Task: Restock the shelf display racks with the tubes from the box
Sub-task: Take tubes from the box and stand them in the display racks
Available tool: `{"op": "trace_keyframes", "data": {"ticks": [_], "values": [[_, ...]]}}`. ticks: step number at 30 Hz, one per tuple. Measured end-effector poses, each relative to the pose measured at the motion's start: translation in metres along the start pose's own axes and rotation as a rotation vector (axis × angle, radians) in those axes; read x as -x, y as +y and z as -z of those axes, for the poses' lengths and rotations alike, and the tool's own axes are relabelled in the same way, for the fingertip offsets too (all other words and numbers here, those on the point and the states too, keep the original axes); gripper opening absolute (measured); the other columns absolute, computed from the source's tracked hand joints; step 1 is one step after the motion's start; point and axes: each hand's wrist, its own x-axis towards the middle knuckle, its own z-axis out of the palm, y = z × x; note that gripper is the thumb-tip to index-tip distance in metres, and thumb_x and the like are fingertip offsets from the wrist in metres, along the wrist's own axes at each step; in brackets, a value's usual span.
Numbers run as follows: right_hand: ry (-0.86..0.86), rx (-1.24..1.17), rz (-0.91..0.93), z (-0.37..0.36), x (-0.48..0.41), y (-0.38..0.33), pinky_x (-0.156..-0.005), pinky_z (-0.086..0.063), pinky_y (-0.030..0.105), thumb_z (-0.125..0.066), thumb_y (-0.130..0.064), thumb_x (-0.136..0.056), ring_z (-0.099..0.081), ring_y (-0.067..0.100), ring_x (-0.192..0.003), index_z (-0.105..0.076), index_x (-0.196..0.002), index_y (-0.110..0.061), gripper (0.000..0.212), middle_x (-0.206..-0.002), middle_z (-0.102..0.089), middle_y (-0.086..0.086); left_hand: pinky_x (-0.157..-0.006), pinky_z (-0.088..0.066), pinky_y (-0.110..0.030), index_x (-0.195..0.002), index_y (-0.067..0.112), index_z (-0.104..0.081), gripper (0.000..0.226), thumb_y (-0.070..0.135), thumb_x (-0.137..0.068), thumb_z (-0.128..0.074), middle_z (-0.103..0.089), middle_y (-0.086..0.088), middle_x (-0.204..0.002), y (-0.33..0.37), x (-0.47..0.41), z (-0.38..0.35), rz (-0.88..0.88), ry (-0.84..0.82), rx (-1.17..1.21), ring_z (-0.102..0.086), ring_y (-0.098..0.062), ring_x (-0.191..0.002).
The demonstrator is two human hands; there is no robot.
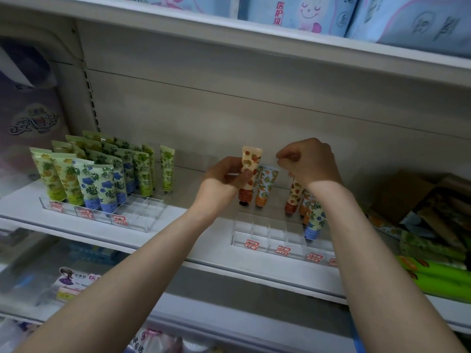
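My left hand (pixel 224 175) pinches a peach tube with a strawberry print and dark red cap (pixel 251 169), upright over the back of the right clear rack (pixel 267 242). My right hand (pixel 309 161) curls its fingers over the top of another red-capped tube (pixel 294 197) standing in that rack; the tube's upper end is hidden in the hand. An orange-print tube (pixel 265 187) and a blue-capped tube (pixel 314 221) also stand there. The left clear rack (pixel 142 220) holds several green and blue tubes (pixel 102 179). The cardboard box (pixel 405 194) sits at the right with more tubes (pixel 430 247).
The racks rest on a white shelf (pixel 198 240) with red price labels on their fronts. Bright green packages (pixel 446 278) lie at the right shelf edge. Blue packs (pixel 305 11) fill the shelf above, and more goods sit on the shelf below.
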Motion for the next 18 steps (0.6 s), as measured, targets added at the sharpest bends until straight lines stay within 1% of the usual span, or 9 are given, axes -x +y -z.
{"op": "trace_keyframes", "data": {"ticks": [2, 3, 5, 7, 8, 10, 13, 15, 18], "values": [[0.052, -0.112, 0.016, 0.006, 0.002, -0.003, -0.081, -0.056, 0.027, -0.066, -0.018, -0.089, -0.066, 0.005, -0.078, -0.077, -0.096, -0.016, 0.013, -0.09, -0.073, -0.005, -0.072, -0.055, -0.021, -0.101, 0.023, -0.064, 0.016, 0.014, -0.088, -0.068, -0.071, 0.002, -0.098, 0.002, 0.002, -0.004, 0.005, -0.011, 0.0, -0.069, -0.012, -0.087], [0.046, -0.172, 0.021, 0.008, 0.002, -0.006, -0.081, -0.055, 0.024, -0.067, -0.022, -0.09, -0.065, 0.001, -0.08, -0.077, -0.095, -0.017, 0.013, -0.088, -0.073, -0.008, -0.069, -0.054, -0.018, -0.099, 0.024, -0.065, 0.016, 0.014, -0.087, -0.068, -0.071, 0.003, -0.097, 0.004, 0.003, -0.006, 0.009, -0.02, 0.001, -0.069, -0.01, -0.086], [-0.016, -0.246, 0.036, 0.012, 0.004, -0.01, -0.078, -0.05, 0.013, -0.068, -0.028, -0.089, -0.064, -0.005, -0.084, -0.077, -0.098, -0.019, 0.015, -0.09, -0.073, -0.011, -0.067, -0.054, -0.016, -0.1, 0.023, -0.066, 0.016, 0.015, -0.087, -0.069, -0.071, 0.004, -0.097, 0.007, 0.005, -0.011, 0.007, -0.042, -0.021, -0.068, -0.008, -0.086], [-0.081, -0.222, 0.057, 0.015, 0.006, -0.01, -0.071, -0.043, 0.0, -0.07, -0.026, -0.087, -0.061, -0.008, -0.083, -0.077, -0.098, -0.02, 0.014, -0.092, -0.072, -0.012, -0.068, -0.055, -0.018, -0.102, 0.02, -0.067, 0.017, 0.016, -0.086, -0.07, -0.072, 0.003, -0.098, 0.009, 0.006, -0.017, -0.004, -0.061, -0.058, -0.068, -0.009, -0.088], [-0.099, -0.196, 0.064, 0.016, 0.006, -0.01, -0.066, -0.04, -0.004, -0.071, -0.024, -0.086, -0.061, -0.008, -0.082, -0.076, -0.097, -0.02, 0.013, -0.091, -0.071, -0.012, -0.069, -0.056, -0.02, -0.102, 0.02, -0.068, 0.017, 0.016, -0.086, -0.07, -0.072, 0.002, -0.098, 0.009, 0.006, -0.019, -0.007, -0.064, -0.071, -0.068, -0.01, -0.087], [-0.117, -0.167, 0.055, 0.019, 0.007, -0.006, -0.062, -0.037, -0.006, -0.071, -0.023, -0.086, -0.06, -0.007, -0.081, -0.076, -0.095, -0.02, 0.011, -0.089, -0.071, -0.011, -0.071, -0.055, -0.021, -0.102, 0.019, -0.069, 0.017, 0.015, -0.086, -0.07, -0.072, 0.002, -0.095, 0.011, 0.007, -0.023, -0.014, -0.079, -0.076, -0.068, -0.008, -0.084], [-0.146, -0.15, 0.04, 0.027, 0.009, -0.002, -0.061, -0.039, 0.0, -0.07, -0.022, -0.087, -0.06, -0.006, -0.081, -0.075, -0.093, -0.022, 0.008, -0.087, -0.07, -0.013, -0.07, -0.05, -0.011, -0.102, 0.019, -0.07, 0.017, 0.015, -0.085, -0.07, -0.072, 0.005, -0.093, 0.012, 0.009, -0.028, -0.059, -0.105, -0.109, -0.066, -0.001, -0.08], [-0.135, -0.131, 0.039, 0.032, 0.009, 0.001, -0.064, -0.039, 0.005, -0.068, -0.021, -0.088, -0.059, -0.006, -0.08, -0.075, -0.091, -0.022, 0.007, -0.085, -0.068, -0.015, -0.069, -0.048, -0.009, -0.104, 0.021, -0.071, 0.018, 0.018, -0.086, -0.069, -0.071, 0.009, -0.096, 0.012, 0.009, -0.029, -0.141, -0.087, -0.212, -0.065, 0.0, -0.082], [-0.105, -0.097, 0.042, 0.039, 0.009, 0.006, -0.06, -0.036, 0.0, -0.067, -0.02, -0.089, -0.057, -0.007, -0.075, -0.073, -0.087, -0.024, 0.008, -0.079, -0.065, -0.019, -0.07, -0.049, -0.014, -0.104, 0.021, -0.07, 0.019, 0.014, -0.086, -0.069, -0.068, 0.006, -0.1, 0.011, 0.007, -0.03, -0.342, 0.003, -0.357, -0.062, -0.005, -0.08]]}}
